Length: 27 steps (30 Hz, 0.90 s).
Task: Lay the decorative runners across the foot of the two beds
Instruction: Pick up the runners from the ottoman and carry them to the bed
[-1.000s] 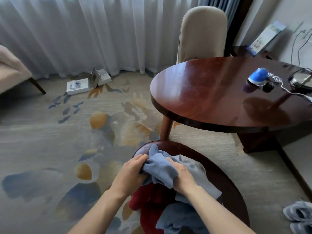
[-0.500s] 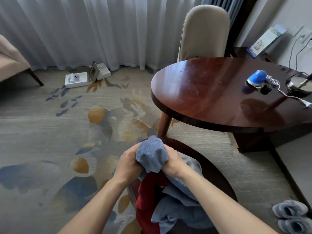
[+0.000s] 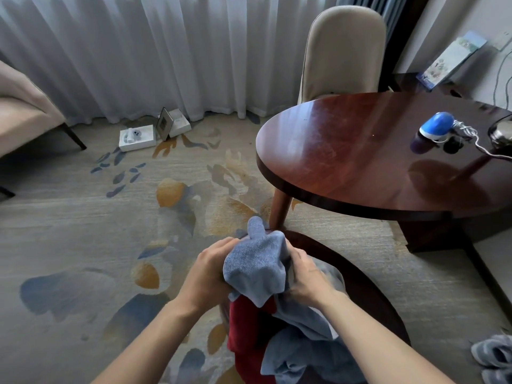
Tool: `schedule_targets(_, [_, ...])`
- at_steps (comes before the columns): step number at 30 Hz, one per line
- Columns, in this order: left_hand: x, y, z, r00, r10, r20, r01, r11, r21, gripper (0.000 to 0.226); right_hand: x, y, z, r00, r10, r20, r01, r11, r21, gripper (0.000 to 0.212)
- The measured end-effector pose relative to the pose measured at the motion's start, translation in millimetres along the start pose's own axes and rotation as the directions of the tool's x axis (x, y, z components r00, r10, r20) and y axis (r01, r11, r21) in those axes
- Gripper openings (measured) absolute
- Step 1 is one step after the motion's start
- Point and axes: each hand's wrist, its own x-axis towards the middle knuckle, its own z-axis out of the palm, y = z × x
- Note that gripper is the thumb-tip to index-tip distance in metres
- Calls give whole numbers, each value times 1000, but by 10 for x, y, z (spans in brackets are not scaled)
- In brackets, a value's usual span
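Both the left hand [image 3: 206, 275] and right hand [image 3: 306, 281] grip a bunched blue cloth [image 3: 256, 266], fingertips buried, above a red fabric [image 3: 246, 325], seemingly folded, mostly hidden.

Grey-blue cloth [image 3: 256, 268] over red cloth [image 3: 246, 325]; glossy reddish-brown tabletop [image 3: 346, 162]; grey carpet [image 3: 83, 231] with blue and ochre leaf pattern

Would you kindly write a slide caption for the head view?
Both hands, left hand and right hand, grip a bunched blue cloth above a red cloth.
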Motion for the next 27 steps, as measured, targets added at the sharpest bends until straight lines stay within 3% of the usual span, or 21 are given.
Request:
schedule_targets(4, [-7,31,-280,998,33,-45,-31,998,55,24,144,-115,150,996,-51,75,42,992,116,72])
schedule_targets(6, [-19,4,-428,998,28,-61,-22,995,96,28,203,-219,232,986,-66,155,56,996,63,45])
schedule_targets(8, [-65,-83,-565,998,-2,-67,12,989,145,30,217,-337,296,990,-46,132,37,997,63,15])
schedule_targets(9, [-99,-131,-625,997,-23,-74,36,984,176,30,213,-386,320,993,-31,110,16,990,138,11])
schedule_targets(11, [-179,-214,-720,994,-73,-85,91,968,234,29,215,-490,347,997,-28,68,9,964,266,13])
schedule_targets(18, [-516,-305,-635,967,-231,-108,254,916,310,43,201,-1134,165,993,-113,-32,115,875,470,20])
schedule_targets(20, [-598,-265,-565,953,-272,-130,300,903,307,49,113,-1353,157,989,-143,30,101,820,563,10])
schedule_targets(24, [-819,-192,-567,906,-360,-222,413,867,279,60,-63,-1697,146,962,-206,178,-21,594,804,8])
schedule_targets(25, [-902,-167,-586,893,-376,-249,436,858,271,60,-109,-1765,133,944,-221,245,-83,560,824,11])
schedule_targets(27, [-1107,-83,-600,866,-407,-292,483,833,271,54,-221,-1892,131,880,-278,385,-209,501,840,38])
